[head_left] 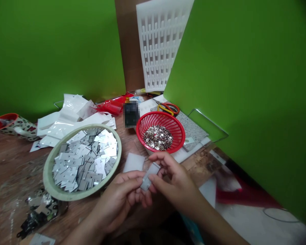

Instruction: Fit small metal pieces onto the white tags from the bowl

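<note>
A small flat grey metal plate [151, 174] is held between both hands, tilted, above the near edge of the table. My left hand [129, 192] pinches its lower left end between thumb and fingers. My right hand [168, 173] grips the other side, thumb on the face and fingers behind the upper edge. Just beyond the hands lies a translucent white square pad [134, 162]. To the left stands a pale green round basin [49, 180] heaped with similar metal plates [89, 163]. A red plastic basket [180, 129] holds many small shiny metal pieces [158, 137].
Scissors [168, 108] with red and yellow handles lie behind the basket on a speckled grey slab [193, 127]. White sheets [66, 119] and a tipped patterned mug [20, 127] lie at left. Dark metal parts [38, 211] sit front left. Green panels [239, 68] wall the back.
</note>
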